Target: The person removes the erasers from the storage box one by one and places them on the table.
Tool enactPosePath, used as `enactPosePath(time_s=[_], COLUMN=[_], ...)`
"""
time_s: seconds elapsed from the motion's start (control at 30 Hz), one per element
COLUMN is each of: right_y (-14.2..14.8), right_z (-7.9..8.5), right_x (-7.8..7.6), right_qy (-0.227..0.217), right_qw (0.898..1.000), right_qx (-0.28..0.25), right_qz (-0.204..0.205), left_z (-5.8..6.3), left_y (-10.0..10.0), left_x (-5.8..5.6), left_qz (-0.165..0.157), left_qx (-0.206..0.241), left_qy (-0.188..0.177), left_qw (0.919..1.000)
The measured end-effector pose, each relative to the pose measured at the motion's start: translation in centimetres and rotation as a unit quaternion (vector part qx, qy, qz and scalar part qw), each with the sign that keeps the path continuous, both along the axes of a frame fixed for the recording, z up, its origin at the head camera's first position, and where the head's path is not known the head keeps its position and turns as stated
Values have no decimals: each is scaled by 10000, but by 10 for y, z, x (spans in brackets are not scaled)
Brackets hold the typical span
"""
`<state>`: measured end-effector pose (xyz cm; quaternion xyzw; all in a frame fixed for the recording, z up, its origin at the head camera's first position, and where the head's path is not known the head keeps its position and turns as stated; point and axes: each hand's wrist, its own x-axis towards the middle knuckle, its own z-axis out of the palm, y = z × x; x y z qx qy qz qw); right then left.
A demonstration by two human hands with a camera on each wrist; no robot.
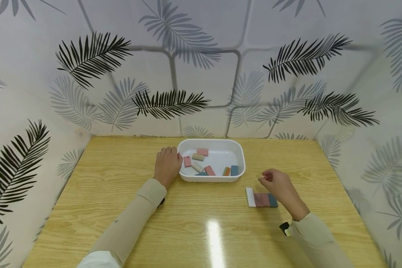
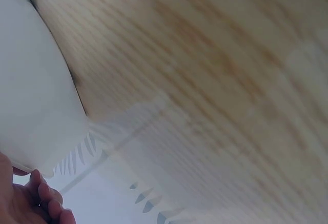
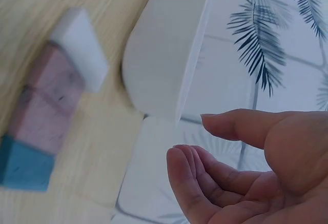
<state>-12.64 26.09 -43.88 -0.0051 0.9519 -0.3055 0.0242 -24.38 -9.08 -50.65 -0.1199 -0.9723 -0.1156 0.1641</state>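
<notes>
My left hand [image 1: 168, 165] grips the left rim of a white plastic tub [image 1: 211, 179], thumb at the edge and fingers outside; in the left wrist view its fingers [image 2: 48, 199] curl beside the tub wall. Over the table, right of the tub, my right hand [image 1: 279, 185] hovers with thumb and fingertips apart and nothing between them. Below and left of it lies a row of small rectangular blocks: a white block [image 1: 250, 197] set upright at the left end, two dusky pink blocks [image 3: 41, 121] side by side, then a blue block [image 3: 26, 163] at the right end.
Inside the tub lie several loose blocks, among them a pink block [image 1: 202, 152], a tan block [image 1: 198, 157], an orange block [image 1: 226, 171] and a blue-grey block [image 1: 234, 170]. The wooden table [image 1: 120, 160] meets a leaf-patterned wall covering [image 1: 207, 85] behind the tub.
</notes>
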Motion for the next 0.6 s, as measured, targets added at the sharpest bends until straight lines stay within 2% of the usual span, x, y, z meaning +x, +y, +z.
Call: enactPosePath(time_s=[0.3,0.6], right_y=[-43,-80], right_z=[5,-2], right_x=[-28,-54], right_qy=[142,-142], right_qw=[9983,9941], right_qx=[-191,-364], right_qz=[526,1014], left_z=[-2,0], left_y=[0,0], left_x=[-1,0], left_qz=[16,14], left_qx=[-50,-43], left_qy=[5,-63], left_qw=[10000,10000])
